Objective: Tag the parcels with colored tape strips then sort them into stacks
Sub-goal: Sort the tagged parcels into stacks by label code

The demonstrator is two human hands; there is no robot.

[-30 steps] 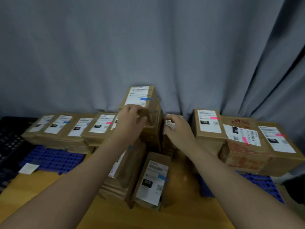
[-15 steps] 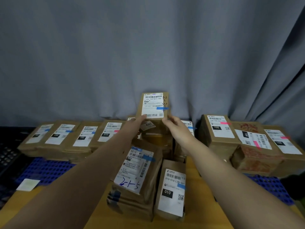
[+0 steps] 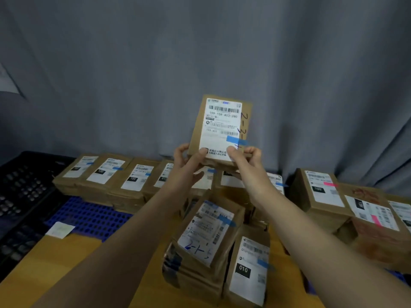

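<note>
A brown cardboard parcel (image 3: 220,127) with a white label and a blue tape strip (image 3: 236,140) is held upright in the air, label facing me. My left hand (image 3: 189,162) grips its lower left corner, thumb on the label. My right hand (image 3: 246,161) grips its lower right corner the same way. Below my arms a leaning stack of blue-tagged parcels (image 3: 206,236) rests on the wooden table (image 3: 62,261), with one more parcel (image 3: 249,267) beside it.
A row of blue-tagged parcels (image 3: 111,174) lines the back left. Pink-tagged parcels (image 3: 322,192) stand at the back right. Blue plastic pallets (image 3: 89,216) and a black crate (image 3: 22,192) lie to the left. A grey curtain (image 3: 200,63) hangs behind.
Both hands lifted the blue-tagged parcel off the middle stack and tilted it upright, higher than before. The view shifted down, showing more of the near stack.
</note>
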